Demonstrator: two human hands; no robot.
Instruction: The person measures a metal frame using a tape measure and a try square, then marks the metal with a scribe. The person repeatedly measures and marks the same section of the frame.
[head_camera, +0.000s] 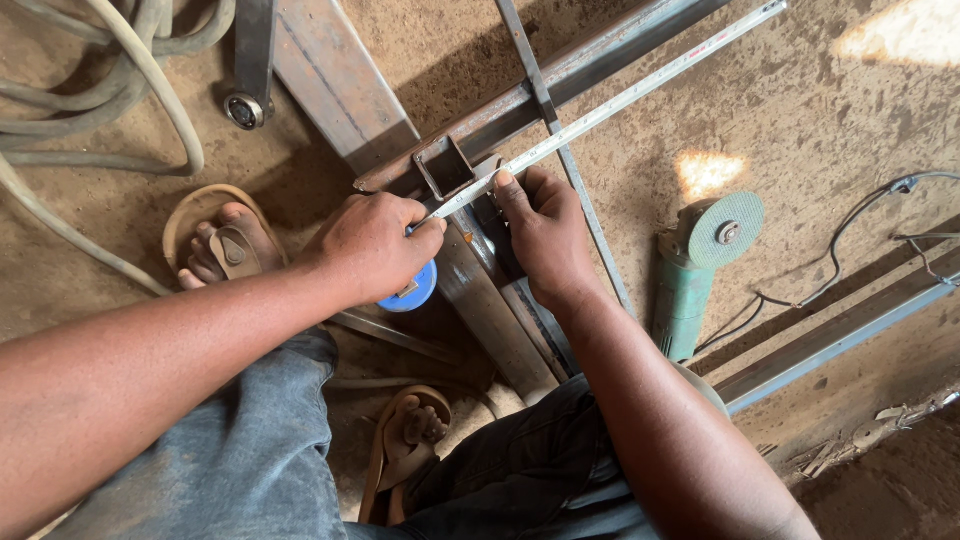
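1. Left hand (372, 245) is curled closed over the blue tape-measure case (412, 290), which peeks out just below its knuckles. The hand grips the case so the blade stays taut and does not snap back.

2. Tape blade (610, 108) runs from between the two hands up and away to the far right, lying along the steel frame bar (590, 70). It is kept flat against the metal, likely so the reading is true.

3. Right hand (545, 235) is pressed down, thumb on the blade just beside the left hand's fingertips, remaining fingers wrapped over the steel beneath. The thumb pins the blade at one spot; the hand holds nothing loose.

4. An open square tube end (445, 165) sits just above both hands, touching the frame bar at a joint.

5. Angle grinder (695, 270), green, lies on the dirt floor (800, 130) to the right of the right hand, well apart, disc facing up, cord trailing away.

6. Thick hoses (110, 90) loop on the floor far left of the left hand. Sandalled feet (225, 245) are planted near the left forearm, and the person crouches over the work.
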